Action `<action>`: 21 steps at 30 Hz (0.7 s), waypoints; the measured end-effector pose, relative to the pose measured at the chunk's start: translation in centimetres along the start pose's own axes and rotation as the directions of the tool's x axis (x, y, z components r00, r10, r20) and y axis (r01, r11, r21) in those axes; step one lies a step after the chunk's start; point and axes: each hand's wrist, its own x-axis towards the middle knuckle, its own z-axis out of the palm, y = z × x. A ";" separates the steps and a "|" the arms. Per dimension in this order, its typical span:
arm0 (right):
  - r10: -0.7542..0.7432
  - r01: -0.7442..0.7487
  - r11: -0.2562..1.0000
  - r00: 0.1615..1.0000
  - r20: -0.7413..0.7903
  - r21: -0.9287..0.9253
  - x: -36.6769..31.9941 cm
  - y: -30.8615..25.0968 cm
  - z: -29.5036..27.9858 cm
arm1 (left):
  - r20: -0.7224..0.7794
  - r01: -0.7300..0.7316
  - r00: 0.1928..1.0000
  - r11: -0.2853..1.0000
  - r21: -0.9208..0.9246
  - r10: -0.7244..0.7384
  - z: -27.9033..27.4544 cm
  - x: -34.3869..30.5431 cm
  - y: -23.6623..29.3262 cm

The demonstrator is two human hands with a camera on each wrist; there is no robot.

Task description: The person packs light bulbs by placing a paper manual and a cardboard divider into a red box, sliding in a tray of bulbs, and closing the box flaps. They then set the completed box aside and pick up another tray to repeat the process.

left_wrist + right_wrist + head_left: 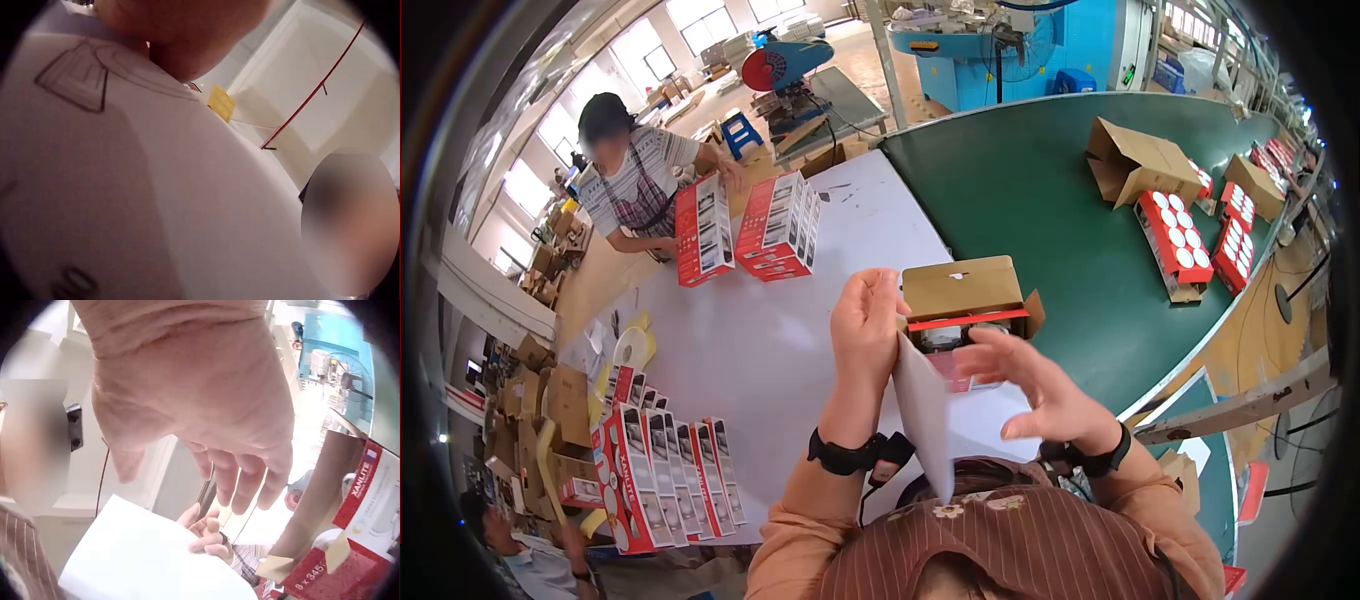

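My left hand pinches a white paper sheet by its upper part, and the sheet hangs upright in front of my body. Line drawings and part of a printed number show on the sheet in the left wrist view. My right hand is in the air to the right of the sheet, fingers spread and holding nothing. Just beyond both hands is a red-and-white cardboard box with its brown flaps raised. Some of its contents show inside. "XANLITE" is printed on the box in the right wrist view.
Across the white table, another person handles a red-and-white box beside more boxes. A row of boxes stands front left. On the green tabletop are a brown carton and trays of white discs.
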 end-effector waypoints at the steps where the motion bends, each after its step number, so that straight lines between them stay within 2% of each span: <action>1: 0.011 -0.014 0.998 0.998 0.065 0.059 0.1 -0.2 0.6 | -0.067 -0.018 0.998 0.999 0.031 0.020 0.5 0.0 0.2; 2: 0.026 -0.027 1.000 0.995 0.096 0.011 0.0 -0.7 1.2 | -0.101 -0.103 0.988 0.987 0.123 0.116 0.9 -0.1 0.2; 3: 0.025 -0.026 1.000 0.995 0.095 0.009 -0.1 -0.8 1.8 | -0.099 -0.105 0.988 0.987 0.121 0.118 1.2 -0.1 0.2; 5: 0.128 -0.102 0.939 0.990 0.057 -0.329 -0.1 -1.1 2.8 | -0.091 -0.247 0.959 0.949 0.194 0.269 2.0 -0.1 0.2; 6: 0.071 -0.093 0.933 0.994 -0.078 -0.347 0.2 -1.4 3.4 | -0.089 -0.247 0.960 0.950 0.191 0.267 2.1 -0.3 0.1; 7: 0.071 -0.095 0.932 0.994 -0.080 -0.349 -0.1 -0.7 2.9 | -0.055 -0.222 0.969 0.951 0.214 0.239 2.2 -0.4 -0.1; 9: 0.196 -0.259 0.935 0.946 -0.257 -0.243 -0.2 0.9 0.8 | -0.017 -0.202 0.977 0.953 0.224 0.211 2.4 -0.5 -0.1; 11: 0.215 -0.244 0.970 0.884 -0.416 -0.017 0.0 0.7 -1.3 | 0.240 -0.215 0.957 0.951 0.220 0.161 1.3 -0.6 0.2; 12: 0.216 -0.250 0.968 0.871 -0.441 -0.020 -0.1 0.4 -2.6 | 0.250 -0.214 0.955 0.954 0.208 0.160 0.8 -0.5 0.5; 14: 0.221 -0.263 0.965 0.856 -0.468 -0.025 -0.2 -0.2 -4.6 | 0.552 -0.272 0.833 0.859 0.434 -0.015 -0.4 -0.4 1.2; 15: 0.220 -0.271 0.962 0.848 -0.482 -0.038 -0.2 -0.4 -5.4 | 0.556 -0.272 0.831 0.862 0.429 -0.015 -0.7 -0.4 1.4; 17: 0.211 -0.272 0.961 0.842 -0.496 -0.053 -0.3 -0.6 -6.3 | 0.598 -0.127 0.782 0.894 0.429 -0.176 -0.9 -0.3 1.7; 21: 0.204 -0.255 0.966 0.854 -0.478 -0.043 -0.3 0.3 -7.3 | 0.573 -0.067 0.790 0.900 0.431 -0.216 -0.8 -0.2 1.3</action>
